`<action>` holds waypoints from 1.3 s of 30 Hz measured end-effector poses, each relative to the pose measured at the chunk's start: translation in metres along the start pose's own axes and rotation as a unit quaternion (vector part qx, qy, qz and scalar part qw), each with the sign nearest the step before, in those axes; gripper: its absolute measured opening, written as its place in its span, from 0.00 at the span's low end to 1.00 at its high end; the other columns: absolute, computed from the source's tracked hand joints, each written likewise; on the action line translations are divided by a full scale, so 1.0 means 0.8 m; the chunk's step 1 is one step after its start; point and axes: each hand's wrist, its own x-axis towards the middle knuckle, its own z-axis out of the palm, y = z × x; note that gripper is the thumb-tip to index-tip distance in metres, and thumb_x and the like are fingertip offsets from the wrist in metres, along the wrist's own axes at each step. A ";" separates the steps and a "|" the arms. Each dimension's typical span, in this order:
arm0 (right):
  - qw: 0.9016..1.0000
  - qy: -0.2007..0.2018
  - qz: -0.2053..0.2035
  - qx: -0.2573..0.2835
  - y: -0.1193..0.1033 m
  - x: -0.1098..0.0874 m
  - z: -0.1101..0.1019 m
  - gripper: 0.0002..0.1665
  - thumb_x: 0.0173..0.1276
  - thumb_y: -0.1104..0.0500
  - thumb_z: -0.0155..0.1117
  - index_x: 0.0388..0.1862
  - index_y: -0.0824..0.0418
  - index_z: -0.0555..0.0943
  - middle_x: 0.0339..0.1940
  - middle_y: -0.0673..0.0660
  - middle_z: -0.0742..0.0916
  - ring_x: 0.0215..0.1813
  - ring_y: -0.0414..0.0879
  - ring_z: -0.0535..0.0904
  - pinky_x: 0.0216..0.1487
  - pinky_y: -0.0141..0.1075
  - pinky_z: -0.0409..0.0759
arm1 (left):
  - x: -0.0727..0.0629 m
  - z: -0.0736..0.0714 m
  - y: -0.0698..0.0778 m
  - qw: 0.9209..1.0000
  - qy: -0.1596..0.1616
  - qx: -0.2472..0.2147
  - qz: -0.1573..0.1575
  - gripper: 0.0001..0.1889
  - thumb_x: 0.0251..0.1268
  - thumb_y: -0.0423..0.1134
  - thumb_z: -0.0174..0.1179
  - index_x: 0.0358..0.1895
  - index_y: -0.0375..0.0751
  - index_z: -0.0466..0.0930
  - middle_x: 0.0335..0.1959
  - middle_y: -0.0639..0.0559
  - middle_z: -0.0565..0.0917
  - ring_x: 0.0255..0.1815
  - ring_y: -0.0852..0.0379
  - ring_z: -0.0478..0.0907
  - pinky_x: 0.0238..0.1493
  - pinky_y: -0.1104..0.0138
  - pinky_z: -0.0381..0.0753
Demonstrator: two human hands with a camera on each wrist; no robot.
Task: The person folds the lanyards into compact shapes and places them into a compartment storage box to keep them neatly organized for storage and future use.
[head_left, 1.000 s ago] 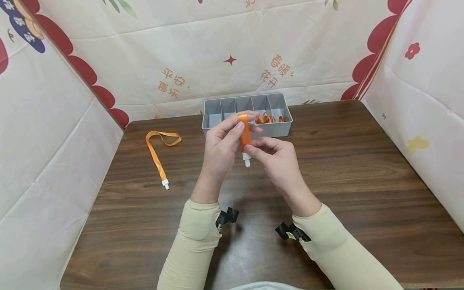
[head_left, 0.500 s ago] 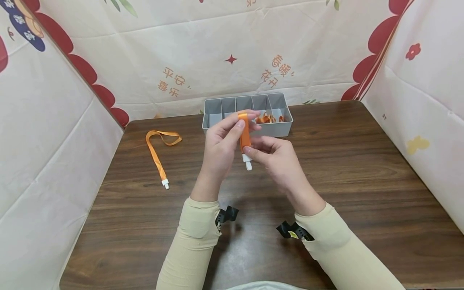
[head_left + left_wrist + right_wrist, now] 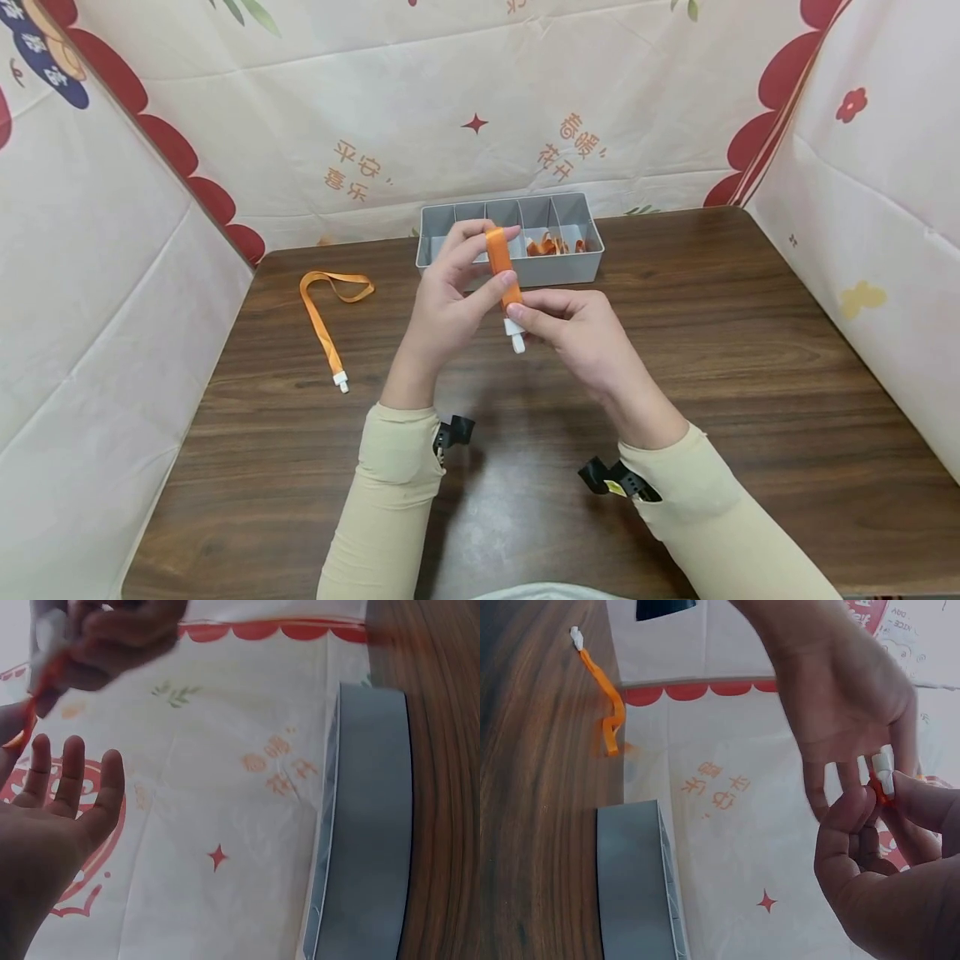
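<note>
An orange lanyard [image 3: 497, 254], folded into a short flat strip, is held up between both hands above the table. Its white plastic clip [image 3: 515, 333] points down toward the person. My left hand [image 3: 441, 310] has thumb and index finger on the upper part of the strip; its other fingers stand spread in the left wrist view. With thumb and fingertips, my right hand [image 3: 592, 346] pinches the strip's lower end right at the clip. In the right wrist view the clip [image 3: 885, 776] sticks out above the right thumb.
Behind the hands stands a grey divided box [image 3: 558, 270], with orange lanyards [image 3: 550, 245] in its right compartments. Another orange lanyard [image 3: 321, 329] lies loosely looped on the table [image 3: 247, 467] at left. Printed cloth walls [image 3: 420, 75] enclose the back and sides.
My left hand has shifted slightly left, and its thumb has slid down the strip toward the clip. The strip tilts a bit more. My right hand stays at the clip end, slightly lower.
</note>
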 end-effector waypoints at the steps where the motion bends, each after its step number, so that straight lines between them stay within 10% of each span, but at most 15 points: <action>1: 1.000 0.003 0.000 -0.003 -0.001 0.000 0.000 0.19 0.75 0.59 0.71 0.56 0.71 0.88 0.33 0.41 0.91 0.40 0.38 0.85 0.50 0.34 0.89 | 0.000 -0.001 -0.003 1.000 -0.002 0.010 0.007 0.21 0.72 0.27 0.65 0.66 0.30 0.81 0.62 0.42 0.72 0.68 0.55 0.70 0.68 0.52 0.82; 11: 0.997 0.059 -0.048 -0.003 0.003 -0.005 0.007 0.15 0.71 0.62 0.74 0.54 0.63 0.84 0.33 0.41 0.91 0.37 0.38 0.86 0.43 0.30 0.86 | 0.006 -0.001 -0.026 0.991 0.006 0.073 0.112 0.12 0.70 0.23 0.66 0.54 0.27 0.87 0.56 0.37 0.72 0.62 0.44 0.76 0.62 0.62 0.82; 20: 0.987 0.043 -0.138 -0.070 0.015 -0.008 0.007 0.10 0.75 0.63 0.71 0.52 0.62 0.91 0.39 0.37 0.92 0.40 0.38 0.87 0.43 0.27 0.84 | 0.003 -0.006 -0.025 0.993 0.010 0.068 0.094 0.20 0.70 0.25 0.67 0.63 0.30 0.84 0.46 0.38 0.85 0.43 0.53 0.81 0.50 0.59 0.88; 30: 0.957 0.035 -0.274 -0.090 0.027 -0.005 0.010 0.16 0.67 0.75 0.72 0.50 0.64 0.92 0.46 0.59 0.93 0.42 0.39 0.87 0.42 0.27 0.86 | 0.005 -0.010 -0.016 0.994 0.018 0.054 0.095 0.21 0.69 0.24 0.68 0.64 0.29 0.83 0.43 0.39 0.84 0.41 0.55 0.80 0.50 0.64 0.87; 34: 0.934 0.043 -0.335 -0.116 0.030 -0.001 0.010 0.16 0.63 0.77 0.75 0.48 0.67 0.92 0.43 0.61 0.94 0.44 0.36 0.88 0.46 0.26 0.88 | 0.005 -0.012 -0.015 0.995 0.011 0.051 0.091 0.21 0.68 0.24 0.68 0.64 0.28 0.83 0.43 0.38 0.84 0.41 0.54 0.80 0.50 0.65 0.86; 39: 0.878 0.084 -0.439 -0.174 0.028 0.006 0.009 0.15 0.60 0.78 0.76 0.43 0.66 0.93 0.39 0.60 0.91 0.42 0.40 0.84 0.48 0.21 0.80 | 0.003 -0.014 -0.016 0.997 -0.005 0.037 0.064 0.21 0.67 0.24 0.69 0.63 0.27 0.83 0.42 0.37 0.84 0.41 0.54 0.81 0.50 0.64 0.87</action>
